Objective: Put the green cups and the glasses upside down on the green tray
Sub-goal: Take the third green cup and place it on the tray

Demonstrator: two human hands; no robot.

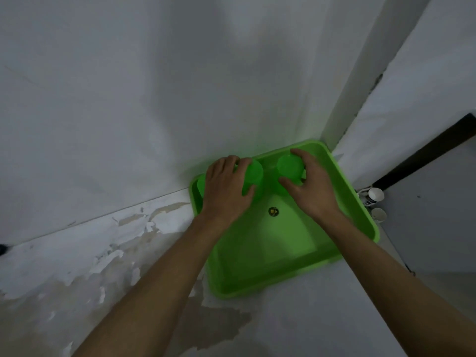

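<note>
Head view: on the green tray [360,217], each hand, left hand [224,189] and right hand [311,184], grips one of two green cups [255,173].

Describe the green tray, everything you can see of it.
The green tray is a bright, plastic-looking rectangle with rounded corners and a raised rim. It lies flat on a worn, peeling white surface, turned at an angle, its far corner close to the wall. A small round dark sticker sits on its floor. Green cups stand at its far end, under the left hand and right hand.
</note>
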